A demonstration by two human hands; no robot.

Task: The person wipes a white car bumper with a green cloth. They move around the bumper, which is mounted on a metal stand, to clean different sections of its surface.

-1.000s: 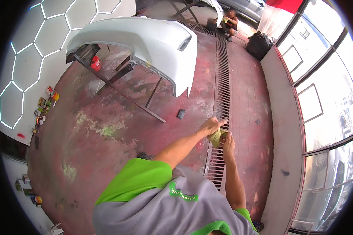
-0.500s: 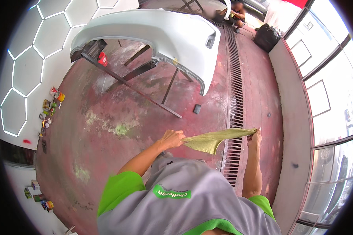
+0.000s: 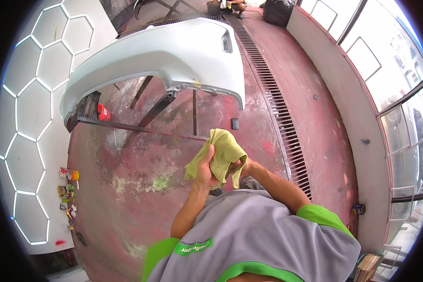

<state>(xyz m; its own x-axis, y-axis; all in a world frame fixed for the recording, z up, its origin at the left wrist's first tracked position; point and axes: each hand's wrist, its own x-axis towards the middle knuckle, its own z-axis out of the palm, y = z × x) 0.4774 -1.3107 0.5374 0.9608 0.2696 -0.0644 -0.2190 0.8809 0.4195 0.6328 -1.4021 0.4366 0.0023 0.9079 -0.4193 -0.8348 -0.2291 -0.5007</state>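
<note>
Cloth (image 3: 224, 152), stretched wide earlier, is now bunched, held by the left hand (image 3: 205, 172) and right hand (image 3: 244, 168).

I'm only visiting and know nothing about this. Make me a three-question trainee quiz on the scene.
1. True or false: the left hand and right hand both touch the yellow-green cloth.

2. What colour is the bucket toward the picture's left?
A) blue
B) red
C) white

3. Fill in: the pale car bumper rests on a dark ____.

Key: 1 true; 2 B; 3 stand.
</note>
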